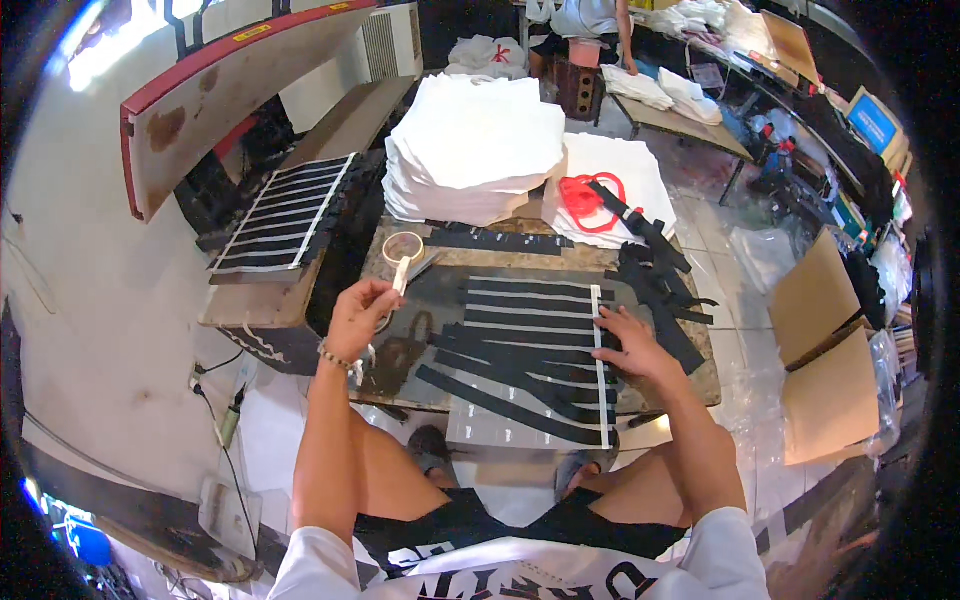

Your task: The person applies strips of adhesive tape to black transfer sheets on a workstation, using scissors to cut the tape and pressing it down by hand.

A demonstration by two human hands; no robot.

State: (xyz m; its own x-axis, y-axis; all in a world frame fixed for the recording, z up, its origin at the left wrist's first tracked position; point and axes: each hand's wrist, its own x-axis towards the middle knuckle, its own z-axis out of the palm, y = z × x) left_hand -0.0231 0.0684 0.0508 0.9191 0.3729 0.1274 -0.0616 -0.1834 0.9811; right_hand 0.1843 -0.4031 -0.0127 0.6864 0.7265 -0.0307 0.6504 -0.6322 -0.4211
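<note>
My left hand (358,318) pinches the pale tape of a masking tape roll (403,248) at the left of the worktable. My right hand (637,345) has its fingers spread and rests beside a white tape strip (602,400). That strip runs across the right ends of several black fabric bands (530,322). The upper bands lie in even rows on a grey sheet (490,420); the lower ones fan out loosely to the left. Past my right hand lies a tangled heap of more black bands (655,275).
A tall stack of white cloth pieces (470,140) stands at the table's back, near red straps (590,200) on more white cloth. A heat press (235,95) rises at left, with a taped set of bands (285,215) on its base. Cardboard boxes (825,390) stand right; a person (590,20) sits behind.
</note>
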